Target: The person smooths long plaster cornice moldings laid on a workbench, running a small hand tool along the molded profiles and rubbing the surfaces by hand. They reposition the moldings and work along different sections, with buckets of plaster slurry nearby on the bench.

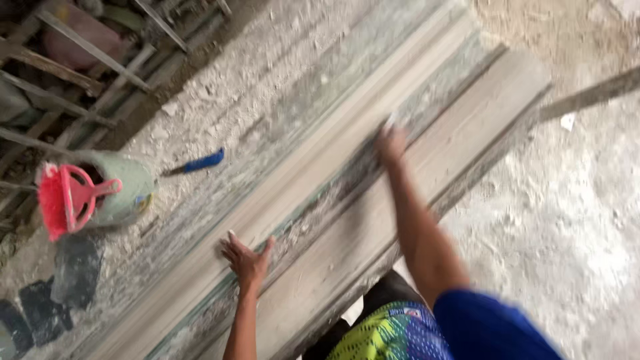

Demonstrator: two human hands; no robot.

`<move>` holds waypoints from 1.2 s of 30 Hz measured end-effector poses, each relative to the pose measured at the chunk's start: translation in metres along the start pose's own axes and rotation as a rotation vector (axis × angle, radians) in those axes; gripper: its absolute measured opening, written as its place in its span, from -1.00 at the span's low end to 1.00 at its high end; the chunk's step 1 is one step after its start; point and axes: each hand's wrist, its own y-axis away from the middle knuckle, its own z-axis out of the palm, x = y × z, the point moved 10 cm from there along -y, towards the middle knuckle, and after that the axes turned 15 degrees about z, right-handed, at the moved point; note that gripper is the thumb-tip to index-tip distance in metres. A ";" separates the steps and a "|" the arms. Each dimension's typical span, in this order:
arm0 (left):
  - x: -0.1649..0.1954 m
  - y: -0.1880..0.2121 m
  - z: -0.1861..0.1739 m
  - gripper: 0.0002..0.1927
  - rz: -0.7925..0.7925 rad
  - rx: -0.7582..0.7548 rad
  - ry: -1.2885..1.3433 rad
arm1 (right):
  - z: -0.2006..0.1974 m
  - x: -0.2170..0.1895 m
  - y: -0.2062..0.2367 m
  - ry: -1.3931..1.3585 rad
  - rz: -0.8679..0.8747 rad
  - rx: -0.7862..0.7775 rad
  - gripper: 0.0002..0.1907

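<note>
A red brush (63, 199) lies on a pale bucket (123, 190) near a blue-handled tool (200, 162), the left hand (247, 260) presses flat with fingers spread on the long grey moulding (313, 167), and the right hand (391, 143) rubs it, grip too blurred to tell.

Soft even daylight, faint shadows, heavy motion blur throughout, dim upper-left corner
</note>
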 end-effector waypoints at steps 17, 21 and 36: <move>0.063 -0.014 0.038 0.58 -0.079 -0.220 0.025 | -0.017 0.050 -0.079 -0.314 0.293 -0.082 -0.64; 0.122 -0.040 0.043 0.57 -0.106 -0.144 0.005 | -0.051 0.075 -0.200 -0.260 0.404 -0.166 -0.61; 0.559 -0.191 0.283 0.44 0.452 -0.246 -0.035 | -0.144 0.144 -0.413 0.119 0.249 -0.830 -0.43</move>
